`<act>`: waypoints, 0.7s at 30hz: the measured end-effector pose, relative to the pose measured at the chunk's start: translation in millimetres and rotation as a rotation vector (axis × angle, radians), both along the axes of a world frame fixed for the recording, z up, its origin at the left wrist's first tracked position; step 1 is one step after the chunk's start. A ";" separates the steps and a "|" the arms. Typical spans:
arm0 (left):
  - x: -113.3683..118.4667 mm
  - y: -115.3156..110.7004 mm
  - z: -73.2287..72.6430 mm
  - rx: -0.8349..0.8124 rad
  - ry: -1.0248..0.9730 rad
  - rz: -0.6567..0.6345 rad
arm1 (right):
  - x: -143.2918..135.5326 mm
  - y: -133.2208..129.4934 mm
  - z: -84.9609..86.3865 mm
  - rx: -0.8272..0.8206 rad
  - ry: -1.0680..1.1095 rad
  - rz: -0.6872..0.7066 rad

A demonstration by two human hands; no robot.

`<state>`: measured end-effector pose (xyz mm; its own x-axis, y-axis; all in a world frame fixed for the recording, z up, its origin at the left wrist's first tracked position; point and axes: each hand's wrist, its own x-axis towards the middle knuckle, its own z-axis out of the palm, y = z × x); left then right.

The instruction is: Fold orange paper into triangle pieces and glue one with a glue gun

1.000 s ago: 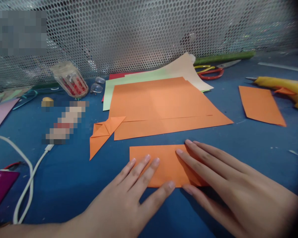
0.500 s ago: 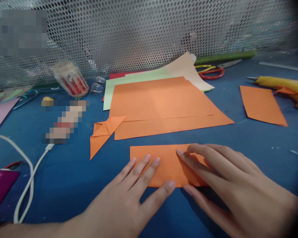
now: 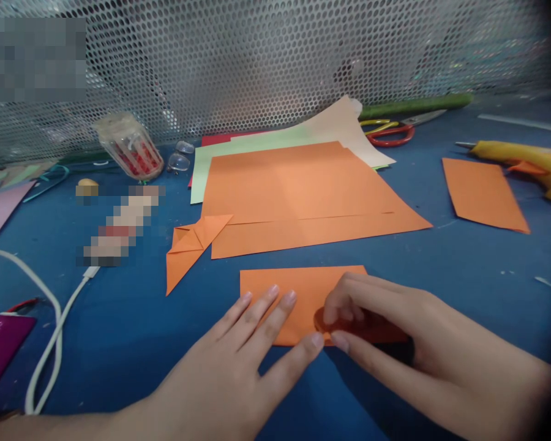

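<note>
An orange paper rectangle lies flat in front of me, its lower edge towards me. My left hand rests on its left part with the fingers spread and the thumb at the lower edge. Near that thumb, my right hand has its fingers curled over the paper and its thumb close to the lower edge, pinching there. A folded orange paper piece sits just beyond, to the left. Behind is a large orange sheet, on top of green and cream sheets.
Scissors lie at the back beside a green stem. A yellow glue gun and a small orange sheet are at right. At left are a jar, a white cable and a purple object.
My right hand's fingers, which were stretched across the paper, have curled in, and its thumb has moved slightly up and left onto the lower edge. My left hand stays where it was.
</note>
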<state>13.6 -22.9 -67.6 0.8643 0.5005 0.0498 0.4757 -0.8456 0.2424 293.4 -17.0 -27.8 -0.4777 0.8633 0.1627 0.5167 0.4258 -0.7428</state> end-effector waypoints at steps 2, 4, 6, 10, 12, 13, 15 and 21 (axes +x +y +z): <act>0.6 -0.5 1.2 0.009 0.009 -0.005 | -2.9 2.8 1.1 0.029 -0.006 -0.025; 1.2 -2.1 2.4 0.045 0.010 0.006 | -6.4 5.8 3.8 0.058 -0.031 -0.024; 2.0 -4.1 3.8 0.092 0.002 0.020 | -9.1 8.5 7.4 0.036 -0.047 -0.019; 5.3 -7.8 7.9 0.161 0.008 0.040 | -10.5 10.3 11.7 -0.039 -0.045 -0.047; 8.0 -9.2 10.4 0.200 0.031 0.065 | -10.3 10.2 11.8 -0.051 -0.041 -0.052; 9.4 -9.5 11.9 0.226 0.038 0.080 | -10.0 10.2 11.5 -0.053 -0.039 -0.052; 11.8 -9.1 16.1 0.289 0.032 0.108 | -9.0 11.0 10.5 -0.074 -0.037 -0.043; 16.3 -0.8 44.8 0.466 -0.124 0.037 | -0.8 16.9 8.4 -0.140 -0.040 0.054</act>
<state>29.9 -23.6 -22.8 0.8199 0.4306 0.3774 0.4989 -0.8606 -0.1019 292.7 0.0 -19.4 -0.5276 0.8492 0.0222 0.5265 0.3473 -0.7760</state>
